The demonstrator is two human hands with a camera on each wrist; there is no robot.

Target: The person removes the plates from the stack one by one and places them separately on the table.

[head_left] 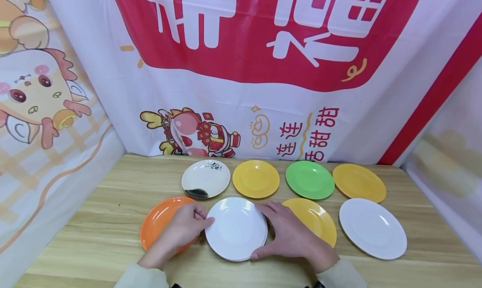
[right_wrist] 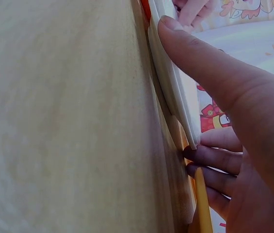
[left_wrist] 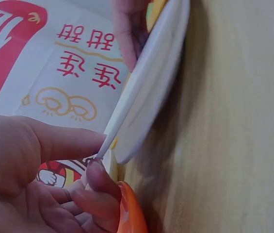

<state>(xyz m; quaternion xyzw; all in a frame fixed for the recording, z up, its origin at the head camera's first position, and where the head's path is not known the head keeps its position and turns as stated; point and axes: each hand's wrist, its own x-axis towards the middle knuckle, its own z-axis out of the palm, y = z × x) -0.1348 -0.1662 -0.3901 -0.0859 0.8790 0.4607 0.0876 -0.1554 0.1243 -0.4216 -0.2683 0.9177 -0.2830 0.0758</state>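
A white plate (head_left: 235,227) lies between both hands at the front middle, with a second white rim showing just beneath it at the lower right. My left hand (head_left: 188,225) pinches its left rim between thumb and index finger; the left wrist view shows this pinch on the plate edge (left_wrist: 127,104). On the other side, my right hand (head_left: 288,231) spans the right rim, thumb at the near edge and fingers at the far edge. The right wrist view shows those fingertips (right_wrist: 192,153) at the rim. Partly behind my left hand is an orange plate (head_left: 156,223).
Behind stand a patterned white plate (head_left: 207,177), a yellow plate (head_left: 256,179), a green plate (head_left: 310,180) and another yellow plate (head_left: 359,182). Right of my right hand are a yellow plate (head_left: 320,219) and a white plate (head_left: 373,228). A printed cloth (head_left: 211,87) hangs behind the wooden table (head_left: 101,221).
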